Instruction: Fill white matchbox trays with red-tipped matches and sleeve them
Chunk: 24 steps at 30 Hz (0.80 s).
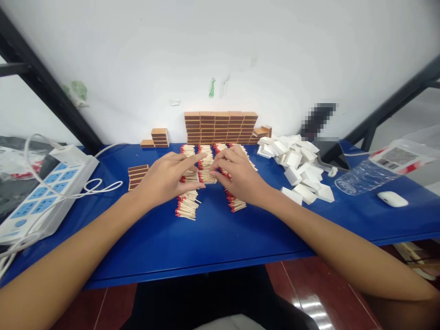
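Note:
Rows of red-tipped matches (187, 206) lie in several columns on the blue table. Among them, between my hands, a small white matchbox tray (207, 182) holds matches. My left hand (168, 176) is at the left of this tray, its index finger and thumb stretched out and apart. From the right, my right hand (237, 174) reaches over the matches, with fingers curled and fingertips close together at the tray's right end. Whatever is between those fingertips is too small to make out. More matches (235, 201) show below my right hand; others are partly hidden under both hands.
Brown matchboxes (222, 128) stand stacked against the wall, with smaller groups (160, 137) to the left and beside my left wrist (138, 176). White trays (299, 160) are heaped at right, near a clear plastic container (364, 176) and white case (392, 199). A power strip (51, 192) lies left.

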Each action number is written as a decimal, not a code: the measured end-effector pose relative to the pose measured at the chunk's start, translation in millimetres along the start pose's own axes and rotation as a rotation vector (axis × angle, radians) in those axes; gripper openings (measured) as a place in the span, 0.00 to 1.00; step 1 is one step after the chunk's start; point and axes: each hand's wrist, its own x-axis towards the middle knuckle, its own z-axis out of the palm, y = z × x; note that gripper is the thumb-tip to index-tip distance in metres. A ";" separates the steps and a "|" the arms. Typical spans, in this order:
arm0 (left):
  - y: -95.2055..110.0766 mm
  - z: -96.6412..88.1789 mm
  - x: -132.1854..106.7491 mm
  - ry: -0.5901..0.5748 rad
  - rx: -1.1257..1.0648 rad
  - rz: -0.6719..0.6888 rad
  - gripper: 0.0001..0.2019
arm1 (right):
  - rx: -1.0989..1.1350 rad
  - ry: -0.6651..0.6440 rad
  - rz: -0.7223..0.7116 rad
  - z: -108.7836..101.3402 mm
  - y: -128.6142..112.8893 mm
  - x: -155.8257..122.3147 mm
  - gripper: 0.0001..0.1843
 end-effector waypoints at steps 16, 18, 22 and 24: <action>-22.9 -5.8 -0.8 0.011 0.095 -0.073 0.35 | -0.040 -0.287 0.057 7.3 19.5 -5.3 0.04; -22.6 -5.7 -0.7 0.010 0.096 -0.074 0.35 | -0.043 -0.294 0.055 6.2 19.3 -5.0 0.04; -22.7 -5.8 -1.1 0.004 0.096 -0.083 0.35 | -0.076 -0.265 0.096 3.0 18.7 -4.1 0.04; -22.9 -5.5 -1.3 0.001 0.100 -0.084 0.35 | -0.097 -0.242 0.128 3.3 18.3 -3.2 0.05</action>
